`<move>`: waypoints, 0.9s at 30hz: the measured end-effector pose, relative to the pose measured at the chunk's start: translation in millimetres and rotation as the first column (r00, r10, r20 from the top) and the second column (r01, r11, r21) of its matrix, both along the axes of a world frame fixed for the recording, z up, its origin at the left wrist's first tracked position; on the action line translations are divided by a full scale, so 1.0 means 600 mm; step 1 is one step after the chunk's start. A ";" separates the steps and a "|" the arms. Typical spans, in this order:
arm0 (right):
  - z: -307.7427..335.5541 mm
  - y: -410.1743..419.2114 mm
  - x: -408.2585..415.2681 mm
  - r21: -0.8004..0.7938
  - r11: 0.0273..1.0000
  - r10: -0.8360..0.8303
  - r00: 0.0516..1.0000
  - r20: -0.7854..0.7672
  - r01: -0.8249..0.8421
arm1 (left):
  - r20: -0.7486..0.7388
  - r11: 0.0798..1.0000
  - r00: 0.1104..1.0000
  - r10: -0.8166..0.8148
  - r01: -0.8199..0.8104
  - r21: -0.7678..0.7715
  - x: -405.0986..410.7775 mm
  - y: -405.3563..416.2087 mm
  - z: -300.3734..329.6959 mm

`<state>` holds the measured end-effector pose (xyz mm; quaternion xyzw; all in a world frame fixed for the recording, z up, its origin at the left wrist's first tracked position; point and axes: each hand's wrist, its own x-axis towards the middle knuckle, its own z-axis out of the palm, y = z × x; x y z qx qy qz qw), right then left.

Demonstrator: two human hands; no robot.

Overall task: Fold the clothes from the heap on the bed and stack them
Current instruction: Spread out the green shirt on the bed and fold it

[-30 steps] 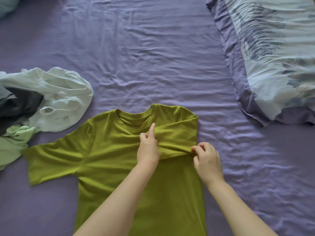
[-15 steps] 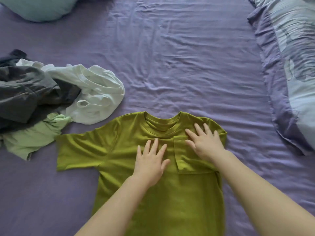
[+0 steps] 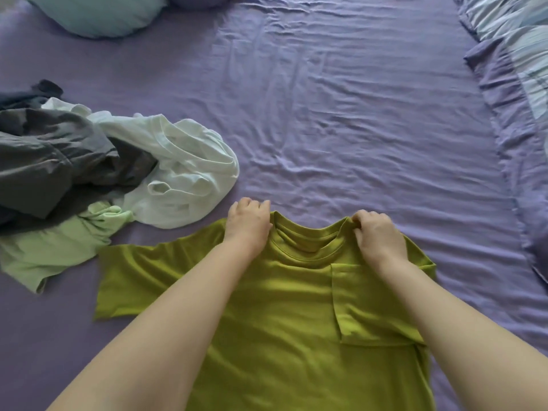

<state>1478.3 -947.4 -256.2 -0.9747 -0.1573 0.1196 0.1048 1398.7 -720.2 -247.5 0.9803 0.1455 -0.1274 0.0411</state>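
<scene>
Currently both hands sit apart at the olive-green T-shirt point(image 3: 284, 307) collar: left hand point(image 3: 248, 225) grips one shoulder, right hand point(image 3: 376, 235) pinches the other, probably tensioning it flat. Right sleeve already folded in; unfolded heap point(image 3: 98, 179) lies left of shirt.

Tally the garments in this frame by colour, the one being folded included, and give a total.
Olive-green: 1, the cotton T-shirt spread flat on the bed, both hands at its shoulders.
White: 1, the crumpled T-shirt in the heap.
Dark grey: 1, the bunched garment; possibly more, layers hidden.
Pale green: 1, the crumpled garment.
Total: 4 visible.
</scene>
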 end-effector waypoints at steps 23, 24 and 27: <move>0.004 0.244 -0.186 -0.352 0.925 0.109 0.988 -0.112 -0.142 | 0.031 0.965 0.967 0.252 -0.249 -0.080 -0.269 0.285 0.002; 0.006 0.260 -0.203 -0.326 0.932 0.144 0.987 -0.070 -0.159 | -0.030 0.966 0.967 0.251 -0.252 -0.049 -0.275 0.304 0.002; 0.000 0.303 -0.272 -0.171 0.918 0.352 0.933 -0.072 -0.359 | -0.113 0.980 0.974 0.198 -0.194 0.050 -0.284 0.333 0.006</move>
